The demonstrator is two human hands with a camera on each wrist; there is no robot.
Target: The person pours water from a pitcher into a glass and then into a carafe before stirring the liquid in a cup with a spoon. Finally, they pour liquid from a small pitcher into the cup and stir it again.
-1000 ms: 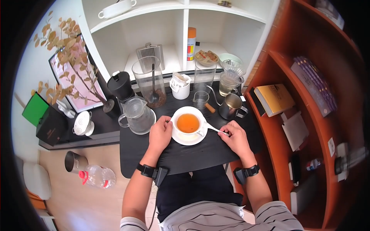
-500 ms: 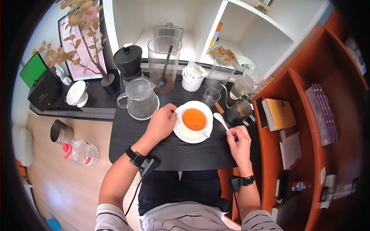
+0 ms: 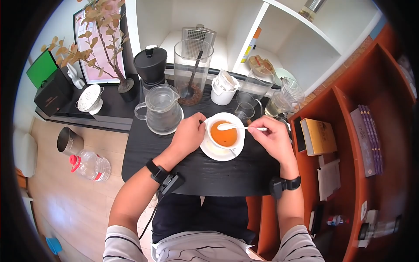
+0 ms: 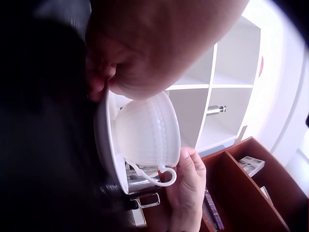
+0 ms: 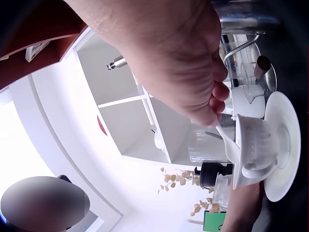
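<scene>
A white cup [image 5: 256, 140] of orange liquid [image 3: 222, 137] stands on a white saucer [image 3: 212, 153] on the black table. My left hand [image 3: 187, 136] pinches the saucer's left rim between thumb and fingers. With my right hand [image 3: 274, 139] I hold a white spoon [image 3: 228, 126] by its handle, coming in from the right. The spoon's bowl lies over the liquid in the head view. Seen from the right wrist, the spoon slants down at the cup's rim. The cup's handle [image 4: 164, 180] points toward my body's side, to the lower right.
Behind the cup stand a lidded glass pot [image 3: 161, 109], a black grinder [image 3: 150, 65], a tall glass cylinder [image 3: 192, 74] with a dark spoon and beans, a white mug [image 3: 223, 92] and a small glass pitcher [image 3: 245, 109]. A red-brown bookshelf [image 3: 345, 100] borders the right side.
My right hand first drew the spoon away to the right of the saucer, then brought it up and left over the cup. The left hand stays at the saucer's rim.
</scene>
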